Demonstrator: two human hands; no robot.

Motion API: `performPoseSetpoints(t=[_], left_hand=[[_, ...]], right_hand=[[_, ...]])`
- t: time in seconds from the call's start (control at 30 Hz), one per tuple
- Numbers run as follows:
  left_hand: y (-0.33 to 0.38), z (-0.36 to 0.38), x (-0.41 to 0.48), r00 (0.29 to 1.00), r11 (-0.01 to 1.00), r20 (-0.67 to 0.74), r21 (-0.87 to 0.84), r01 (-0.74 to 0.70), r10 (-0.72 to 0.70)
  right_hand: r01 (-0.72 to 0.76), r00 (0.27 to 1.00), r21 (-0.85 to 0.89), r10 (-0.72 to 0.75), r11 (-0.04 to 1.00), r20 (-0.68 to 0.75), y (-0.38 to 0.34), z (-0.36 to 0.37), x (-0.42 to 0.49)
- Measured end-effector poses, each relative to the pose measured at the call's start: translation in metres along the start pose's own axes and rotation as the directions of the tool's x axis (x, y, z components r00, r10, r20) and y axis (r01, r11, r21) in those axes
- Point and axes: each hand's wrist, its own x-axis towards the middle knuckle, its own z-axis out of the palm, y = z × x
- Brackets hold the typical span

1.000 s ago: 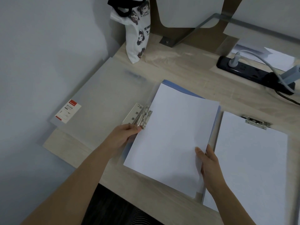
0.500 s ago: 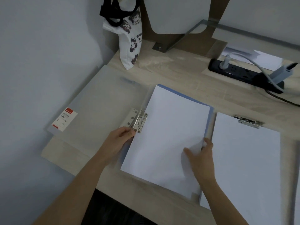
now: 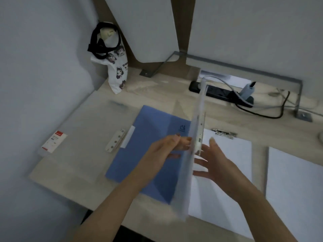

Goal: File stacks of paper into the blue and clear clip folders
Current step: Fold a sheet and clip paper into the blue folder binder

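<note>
A clear folder leaf (image 3: 184, 186) carrying white paper and a clip strip stands nearly on edge in the middle of the desk, blurred. My left hand (image 3: 164, 152) pinches its left face near the upper edge. On the leaf's right side, my right hand (image 3: 215, 163) is spread with straight fingers close to it. The blue folder (image 3: 148, 145) lies closed and flat under my left hand. The clear folder's other cover (image 3: 83, 130) lies flat at the left, with a red-and-white label (image 3: 54, 143).
To the right, white paper (image 3: 230, 186) sits under a metal clip (image 3: 223, 133), and another white stack (image 3: 297, 193) lies further right. A black power strip (image 3: 220, 92) with cables runs along the back. A printed tote bag (image 3: 117, 72) stands in the back left corner.
The paper-covered leaf that lay flat over the blue folder has swung up to stand on edge, uncovering the closed blue folder. Both hands rose with it, and the view tilted upward.
</note>
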Motion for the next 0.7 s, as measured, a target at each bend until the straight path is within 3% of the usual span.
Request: performPoseSetpoints(t=[0.07, 0.17, 0.23, 0.33, 0.43, 0.53, 0.63, 0.7], left_hand=[[-0.007, 0.028, 0.005, 0.998, 0.998, 0.070, 0.057, -0.004, 0.000], [-0.028, 0.064, 0.017, 0.995, 0.991, 0.076, 0.120, 0.061, -0.070], [-0.053, 0.084, 0.028, 0.991, 0.961, -0.045, 0.241, 0.137, -0.130], [-0.099, 0.096, 0.039, 0.936, 0.873, -0.294, 0.382, 0.302, -0.195], [-0.128, 0.107, 0.038, 0.886, 0.827, -0.320, 0.351, 0.439, -0.335], [-0.139, 0.112, 0.040, 0.844, 0.812, -0.402, 0.314, 0.492, -0.356], [-0.129, 0.108, 0.047, 0.778, 0.797, -0.439, 0.194, 0.572, -0.451], [-0.122, 0.106, 0.048, 0.774, 0.814, -0.412, 0.120, 0.569, -0.480]], right_hand=[[0.050, 0.999, 0.101, -0.052, 0.994, 0.010, -0.003, -0.024, -0.024], [0.032, 0.995, 0.201, -0.012, 0.979, -0.102, -0.001, -0.056, -0.049], [0.030, 0.966, 0.238, 0.033, 0.971, -0.257, 0.013, -0.084, -0.058], [0.006, 0.853, 0.215, 0.107, 0.977, -0.511, 0.041, -0.117, -0.059], [-0.105, 0.782, 0.065, 0.123, 0.992, -0.610, 0.070, -0.137, -0.049], [-0.306, 0.749, -0.107, 0.169, 0.946, -0.641, 0.098, -0.152, -0.030], [-0.420, 0.710, -0.178, 0.201, 0.890, -0.675, 0.115, -0.161, -0.014], [-0.431, 0.701, -0.160, 0.218, 0.888, -0.679, 0.116, -0.165, -0.008]])
